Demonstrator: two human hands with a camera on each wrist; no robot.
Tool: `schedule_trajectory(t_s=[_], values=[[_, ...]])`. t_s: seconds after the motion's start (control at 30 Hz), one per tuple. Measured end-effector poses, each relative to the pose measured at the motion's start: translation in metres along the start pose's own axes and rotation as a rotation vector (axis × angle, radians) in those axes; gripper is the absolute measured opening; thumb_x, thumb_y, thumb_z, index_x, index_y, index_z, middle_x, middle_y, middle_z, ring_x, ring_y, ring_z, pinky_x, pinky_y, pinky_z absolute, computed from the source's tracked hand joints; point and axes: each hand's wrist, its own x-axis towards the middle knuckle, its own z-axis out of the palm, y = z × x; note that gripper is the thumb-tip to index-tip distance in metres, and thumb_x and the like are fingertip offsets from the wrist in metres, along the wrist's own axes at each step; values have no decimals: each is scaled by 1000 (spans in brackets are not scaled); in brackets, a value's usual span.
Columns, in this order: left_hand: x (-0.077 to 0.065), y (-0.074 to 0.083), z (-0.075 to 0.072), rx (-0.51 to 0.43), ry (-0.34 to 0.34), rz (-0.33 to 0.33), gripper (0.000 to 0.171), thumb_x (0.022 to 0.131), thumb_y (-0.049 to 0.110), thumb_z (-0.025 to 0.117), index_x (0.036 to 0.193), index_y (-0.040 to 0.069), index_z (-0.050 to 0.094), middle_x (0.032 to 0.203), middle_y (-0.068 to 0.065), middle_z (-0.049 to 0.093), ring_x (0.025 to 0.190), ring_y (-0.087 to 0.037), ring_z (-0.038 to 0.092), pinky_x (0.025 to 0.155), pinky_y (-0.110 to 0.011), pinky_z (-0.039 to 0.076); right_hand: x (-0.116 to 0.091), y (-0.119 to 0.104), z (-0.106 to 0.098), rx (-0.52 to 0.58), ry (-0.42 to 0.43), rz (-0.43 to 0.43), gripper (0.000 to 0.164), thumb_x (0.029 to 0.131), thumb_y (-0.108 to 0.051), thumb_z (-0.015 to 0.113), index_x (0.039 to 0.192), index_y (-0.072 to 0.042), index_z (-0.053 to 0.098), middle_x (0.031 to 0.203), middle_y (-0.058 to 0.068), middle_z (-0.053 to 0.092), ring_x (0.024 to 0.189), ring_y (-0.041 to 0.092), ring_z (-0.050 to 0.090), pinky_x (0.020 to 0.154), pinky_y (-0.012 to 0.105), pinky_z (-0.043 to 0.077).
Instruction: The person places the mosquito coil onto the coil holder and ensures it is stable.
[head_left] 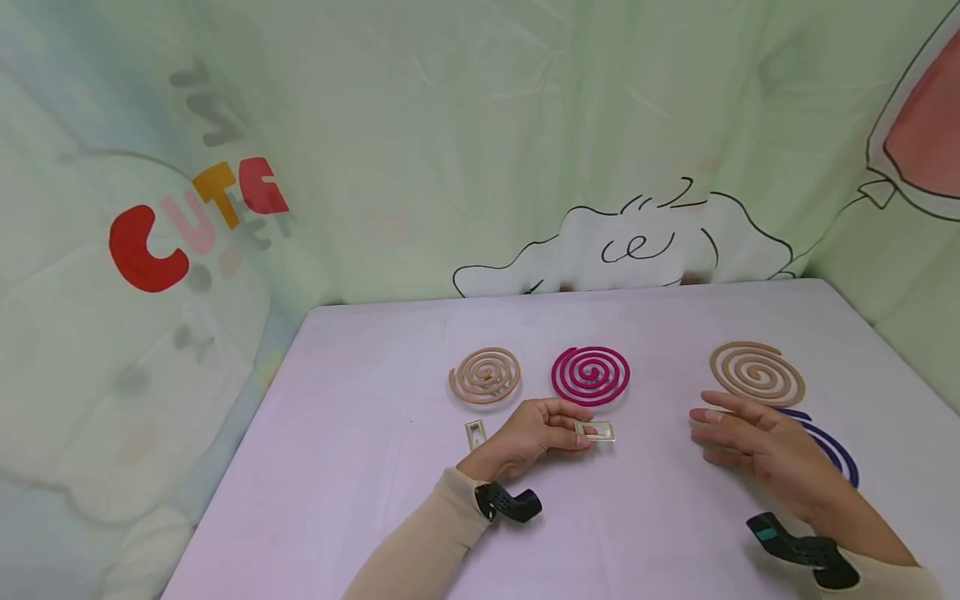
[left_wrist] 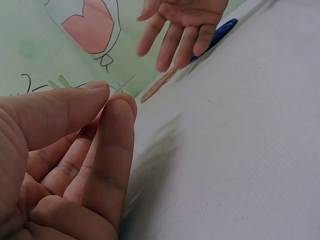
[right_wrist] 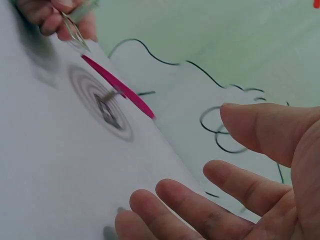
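Note:
My left hand (head_left: 525, 437) pinches a small rectangular metal coil stand (head_left: 609, 432) between thumb and fingertips, above the table. In the left wrist view, thin pale strips of it stick out past the thumb. Just beyond that hand is a magenta mosquito coil (head_left: 591, 375); the right wrist view shows it raised on a metal stand (right_wrist: 107, 114). My right hand (head_left: 772, 454) hovers with spread fingers and holds nothing. It partly hides a dark blue coil (head_left: 838, 446) and lies just in front of a tan coil (head_left: 757, 375).
Another tan coil (head_left: 485, 375) sits left of the magenta one, apparently raised, casting a shadow. A second small metal stand (head_left: 470, 433) lies by the left wrist, partly covered. A pale cloth covers the table (head_left: 360, 467); a printed curtain (head_left: 450, 125) hangs behind.

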Motion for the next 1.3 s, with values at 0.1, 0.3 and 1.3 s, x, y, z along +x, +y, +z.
schedule_trajectory(t_s=[0.1,0.3,1.3], values=[[1,0,0,-3,6,-2,39,88,-19,67,127,-13,65,98,-10,77,89,-11,73,87,-33,62,-8,3,-21,66,-4,-37,28,110,-17,54,134,-32,57,119,-18,72,106,5,72,84,28,61],[1,0,0,-4,8,-1,38,89,-19,67,126,-12,66,99,-11,77,89,-12,73,87,-33,62,-24,10,-51,79,89,-96,28,111,-16,53,127,-36,63,113,-21,73,97,3,73,76,23,61],[1,-1,1,-15,-8,6,40,89,-19,67,129,-14,64,96,-7,77,90,-12,73,87,-33,61,-12,40,-120,-514,488,358,98,99,-48,69,158,12,20,143,47,39,82,33,70,74,46,57]])
